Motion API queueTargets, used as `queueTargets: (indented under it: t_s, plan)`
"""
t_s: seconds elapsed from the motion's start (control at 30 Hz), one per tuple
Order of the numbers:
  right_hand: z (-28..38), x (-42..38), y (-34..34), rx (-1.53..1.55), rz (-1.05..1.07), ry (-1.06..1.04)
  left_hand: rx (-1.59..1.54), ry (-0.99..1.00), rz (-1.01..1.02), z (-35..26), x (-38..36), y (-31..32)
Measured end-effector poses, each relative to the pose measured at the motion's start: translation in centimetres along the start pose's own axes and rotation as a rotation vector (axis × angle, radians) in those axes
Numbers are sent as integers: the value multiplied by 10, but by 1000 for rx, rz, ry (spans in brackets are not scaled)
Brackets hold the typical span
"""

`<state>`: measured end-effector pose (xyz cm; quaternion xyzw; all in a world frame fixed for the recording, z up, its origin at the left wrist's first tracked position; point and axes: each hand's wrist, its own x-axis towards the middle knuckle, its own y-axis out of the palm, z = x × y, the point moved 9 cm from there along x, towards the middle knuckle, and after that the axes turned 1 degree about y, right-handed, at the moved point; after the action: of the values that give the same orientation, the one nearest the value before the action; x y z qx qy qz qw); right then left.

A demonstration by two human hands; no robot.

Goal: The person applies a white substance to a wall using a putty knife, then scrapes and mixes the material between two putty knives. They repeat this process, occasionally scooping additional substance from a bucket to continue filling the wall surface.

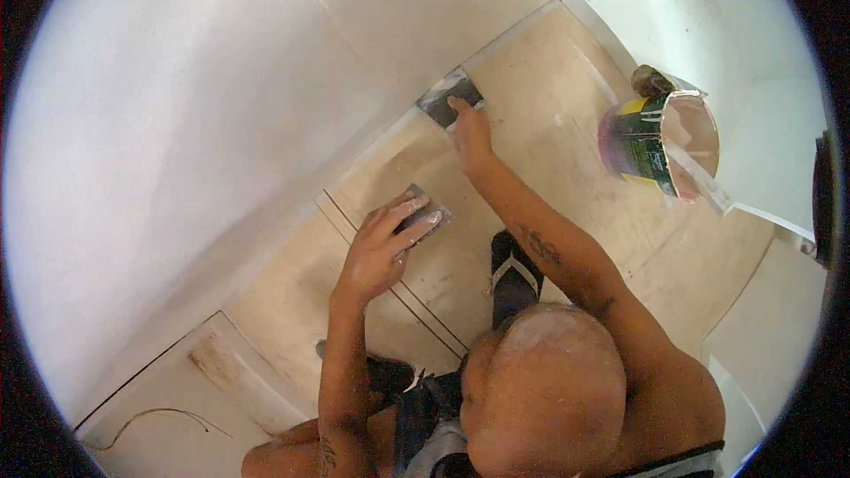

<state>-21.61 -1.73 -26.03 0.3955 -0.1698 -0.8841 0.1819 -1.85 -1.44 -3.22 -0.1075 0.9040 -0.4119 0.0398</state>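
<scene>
So the biggest thing here is the pale wall (230, 106), filling the upper left, kinda shiny and curved by the lens. Next is the beige floor (575, 124), scuffed, with a couple of dark lines running across it near the left hand.

Then the bucket (633, 142), over on the right and well apart from both hands. Dark green label with a bit of yellow, purple toward the base, and drips on the rim. Its mouth shows a pinkish-beige coating (695, 124) inside, but I honestly can't tell how full it is. A pale strip (698, 175) crosses the front of the opening; can't tell if it's in the bucket or just in front of it.

There's a black flip-flop (513, 288) with a light strap on the right foot, planted between the two forearms.

Hands: the left hand (376, 248) is gripping a small scraper, whitish smears on the fingers, held out over the floor. The right hand (473, 130) is clamped on a dark flat tool, thumb on top, right down where wall meets floor.

That dark flat tool (440, 110) has white smears along its far side. The small scraper (434, 212) is grey, partly hidden by fingers. Smallest: a brown lumpy thing (652, 80) just beside the bucket.
</scene>
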Motion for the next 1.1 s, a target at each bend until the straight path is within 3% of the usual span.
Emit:
queueTargets:
  t_s: [0.23, 0.37, 0.57, 0.73, 0.8, 0.87, 0.9, 0.97, 1.0, 1.07, 1.1]
  plan:
    - [43, -29, 21, -32, -104, -233, 26, 10, -6, -2, -5, -13]
    - [86, -63, 47, -45, -85, -230, -6, 43, -63, 0, -9, -18]
    - [172, -138, 96, -71, 36, -447, -138, 87, -82, 9, -6, -17]
    - [250, -222, 154, -220, 154, -795, -301, 150, -175, 11, 3, -32]
    - [278, -269, 181, -457, 131, -1065, -367, 176, -203, 8, 3, -42]
    - [299, -320, 217, -430, 20, -1022, -553, 131, -278, 13, 0, -56]
    - [298, -338, 228, -506, 90, -1054, -562, 143, -288, 9, -2, -61]
    - [295, -375, 248, -644, 237, -1121, -946, -34, -390, 24, -5, -68]
    - [288, -404, 260, -693, 108, -1155, -952, -20, -396, 23, -3, -69]
    - [292, -421, 258, -756, 95, -1453, -1399, -150, -386, 34, 0, -55]
    - [292, -431, 256, -781, 72, -1604, -1401, -137, -390, 29, 2, -58]
